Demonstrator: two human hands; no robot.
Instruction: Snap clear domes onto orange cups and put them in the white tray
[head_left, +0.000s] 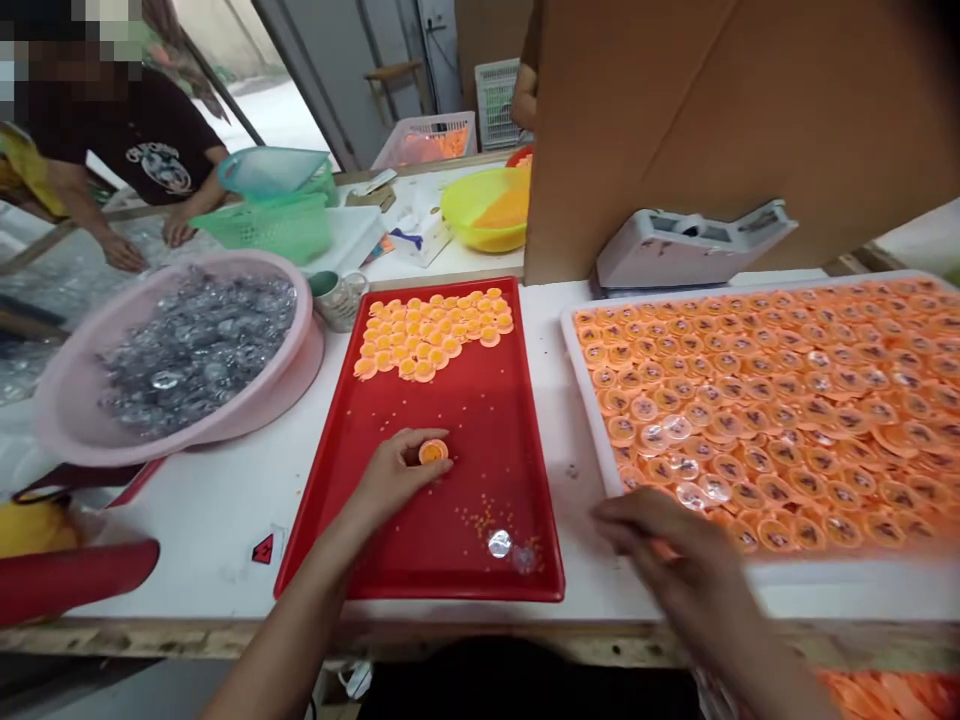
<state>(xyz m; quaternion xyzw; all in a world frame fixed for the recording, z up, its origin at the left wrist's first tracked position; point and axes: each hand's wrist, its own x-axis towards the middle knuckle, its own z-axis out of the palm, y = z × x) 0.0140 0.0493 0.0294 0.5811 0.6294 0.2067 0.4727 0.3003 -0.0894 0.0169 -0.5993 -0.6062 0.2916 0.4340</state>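
My left hand (397, 468) is over the middle of the red tray (442, 570), its thumb and fingers closed around a small round orange cup-like piece (433, 453) with yellow-orange bits inside. My right hand (675, 555) is smeared by motion between the red tray and the white tray (600, 430). Its fingers look curled together, and a bit of orange shows beneath them, but I cannot make out what they hold. Similar orange pieces with yellow centres (427, 330) crowd the far end of the red tray. Near its front right corner lies a clear shiny disc (499, 543) among scattered yellow grains (486, 515).
Rows of orange pieces with clear covers (720, 400) fill the white tray. A pink basin (304, 350) of clear plastic parts stands left, near a mug (339, 300). Cardboard (705, 120) rises behind a white device (690, 245). A person (150, 150) works across the table.
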